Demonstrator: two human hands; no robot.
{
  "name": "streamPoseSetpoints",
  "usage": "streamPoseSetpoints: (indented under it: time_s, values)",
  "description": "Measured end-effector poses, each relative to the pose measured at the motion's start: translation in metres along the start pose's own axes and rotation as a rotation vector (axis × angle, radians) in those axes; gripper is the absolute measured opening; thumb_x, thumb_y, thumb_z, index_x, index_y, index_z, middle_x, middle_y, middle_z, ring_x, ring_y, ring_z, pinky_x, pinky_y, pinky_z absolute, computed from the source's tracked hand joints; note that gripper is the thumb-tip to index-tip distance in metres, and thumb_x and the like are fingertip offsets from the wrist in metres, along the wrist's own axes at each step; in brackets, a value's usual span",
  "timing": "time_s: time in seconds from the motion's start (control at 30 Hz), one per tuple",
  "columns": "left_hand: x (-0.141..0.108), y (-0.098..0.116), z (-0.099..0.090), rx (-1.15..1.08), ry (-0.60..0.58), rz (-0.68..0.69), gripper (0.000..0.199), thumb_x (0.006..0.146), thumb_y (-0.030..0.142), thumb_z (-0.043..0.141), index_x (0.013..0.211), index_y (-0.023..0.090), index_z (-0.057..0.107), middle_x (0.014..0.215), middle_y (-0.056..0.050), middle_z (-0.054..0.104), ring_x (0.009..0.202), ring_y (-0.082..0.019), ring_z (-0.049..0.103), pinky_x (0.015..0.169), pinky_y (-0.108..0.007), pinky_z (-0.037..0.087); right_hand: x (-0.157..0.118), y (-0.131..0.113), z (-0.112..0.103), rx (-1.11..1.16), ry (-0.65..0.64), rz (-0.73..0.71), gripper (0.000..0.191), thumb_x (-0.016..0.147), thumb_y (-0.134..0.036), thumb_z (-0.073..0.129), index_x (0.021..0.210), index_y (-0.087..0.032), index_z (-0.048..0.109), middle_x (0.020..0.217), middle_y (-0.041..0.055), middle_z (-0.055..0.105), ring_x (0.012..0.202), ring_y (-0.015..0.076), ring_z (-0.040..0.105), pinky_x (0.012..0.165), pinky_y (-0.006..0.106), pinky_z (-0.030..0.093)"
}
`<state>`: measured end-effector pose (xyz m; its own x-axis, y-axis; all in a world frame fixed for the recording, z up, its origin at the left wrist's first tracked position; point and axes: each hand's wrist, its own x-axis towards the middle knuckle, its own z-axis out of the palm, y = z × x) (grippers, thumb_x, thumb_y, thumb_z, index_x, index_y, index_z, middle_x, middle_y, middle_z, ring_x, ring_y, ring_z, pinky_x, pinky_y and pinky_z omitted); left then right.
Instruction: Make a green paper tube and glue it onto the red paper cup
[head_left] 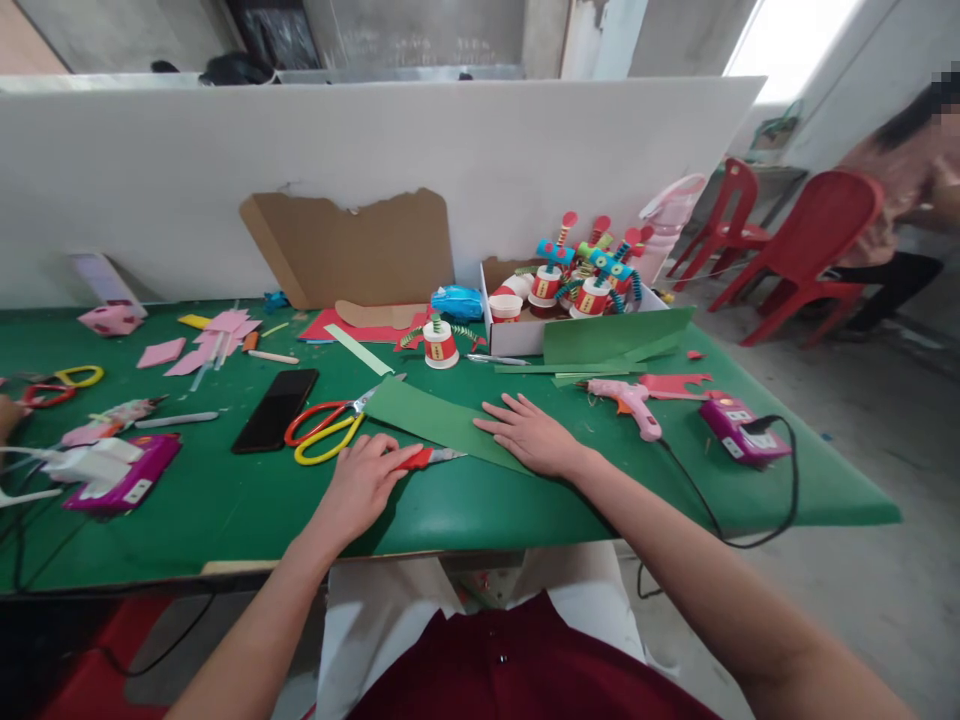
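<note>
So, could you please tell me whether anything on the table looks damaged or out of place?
The brown cardboard standing in front of the white board looks damaged: its top edge is uneven and ragged, as if torn.

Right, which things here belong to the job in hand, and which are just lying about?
Apparently in use:
green paper, under the right hand
red-handled cutter, in the left hand

Apparently just lying about:
black phone
pink paper scraps
blue packet

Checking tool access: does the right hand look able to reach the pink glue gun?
Probably yes: the pink glue gun lies near the right hand, with bare green tabletop between them.
</note>
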<state>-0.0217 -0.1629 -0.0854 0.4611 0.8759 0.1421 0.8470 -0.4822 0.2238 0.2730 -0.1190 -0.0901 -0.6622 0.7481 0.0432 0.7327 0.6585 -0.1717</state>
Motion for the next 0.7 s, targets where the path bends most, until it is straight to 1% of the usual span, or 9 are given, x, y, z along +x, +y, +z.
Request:
streamPoseSetpoints:
  time_s: [0.17, 0.33, 0.57, 0.7]
  values:
    - [0.000, 0.003, 0.001, 0.010, 0.007, 0.001, 0.036, 0.095, 0.024, 0.040, 0.124, 0.030, 0.061, 0.099, -0.006, 0.058, 0.091, -0.021, 0.048, 0.077, -0.035, 0.038, 0.000, 0.000, 0.001, 0.001, 0.011, -0.002, 0.045, 0.101, -0.036, 0.026, 0.142, -0.030, 0.043, 0.152, 0.0018, 0.037, 0.142, 0.0291, 0.027, 0.115, 0.053, 0.023]
    - [0.004, 0.011, -0.001, 0.026, -0.007, 0.001, 0.036, 0.095, 0.023, 0.040, 0.123, 0.029, 0.062, 0.098, -0.006, 0.058, 0.089, -0.021, 0.048, 0.075, -0.034, 0.037, -0.001, 0.000, 0.000, 0.001, -0.006, -0.002, 0.045, 0.101, -0.035, 0.026, 0.143, -0.029, 0.042, 0.152, 0.0022, 0.036, 0.142, 0.0306, 0.026, 0.115, 0.053, 0.022]
    - [0.005, 0.017, -0.001, 0.023, -0.027, 0.020, 0.036, 0.095, 0.022, 0.039, 0.123, 0.030, 0.061, 0.101, -0.006, 0.058, 0.091, -0.021, 0.048, 0.076, -0.034, 0.036, -0.001, 0.001, 0.003, 0.009, 0.019, -0.010, 0.045, 0.101, -0.035, 0.026, 0.143, -0.030, 0.042, 0.152, 0.0018, 0.037, 0.142, 0.0292, 0.027, 0.115, 0.053, 0.023]
    - [0.007, 0.020, -0.002, 0.038, -0.058, 0.023, 0.038, 0.094, 0.020, 0.040, 0.126, 0.030, 0.059, 0.103, -0.006, 0.058, 0.092, -0.021, 0.048, 0.072, -0.033, 0.034, -0.001, 0.001, 0.002, -0.002, 0.011, -0.002, 0.045, 0.101, -0.035, 0.028, 0.143, -0.030, 0.042, 0.152, 0.0018, 0.036, 0.142, 0.0301, 0.027, 0.115, 0.053, 0.023]
